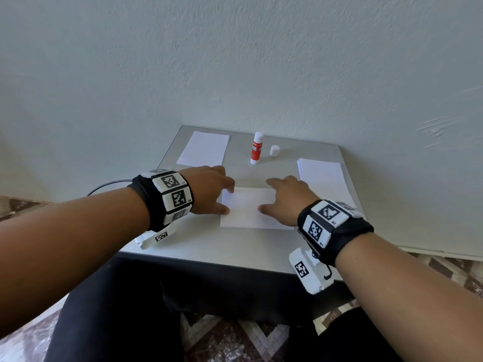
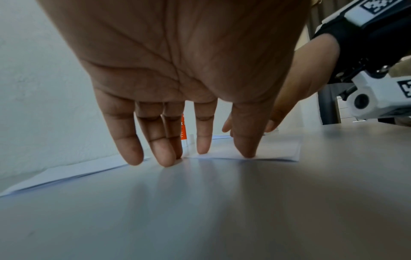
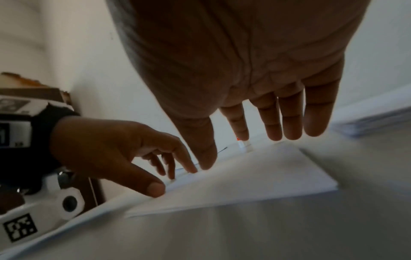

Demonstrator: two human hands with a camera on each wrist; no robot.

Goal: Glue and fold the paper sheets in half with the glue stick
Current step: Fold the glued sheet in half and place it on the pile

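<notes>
A folded white sheet lies flat in the middle of the grey table. My left hand has straight fingers whose tips press the sheet's left edge. My right hand is spread over the sheet's right part with straight fingers; in the right wrist view its thumb touches the sheet while the other fingertips hover just above it. Behind the sheet the red and white glue stick stands upright and uncapped, with its white cap beside it.
A stack of white sheets lies at the table's back left, another stack along the right side. The pale wall rises right behind the table. My dark trousers are under the near table edge, over a patterned floor.
</notes>
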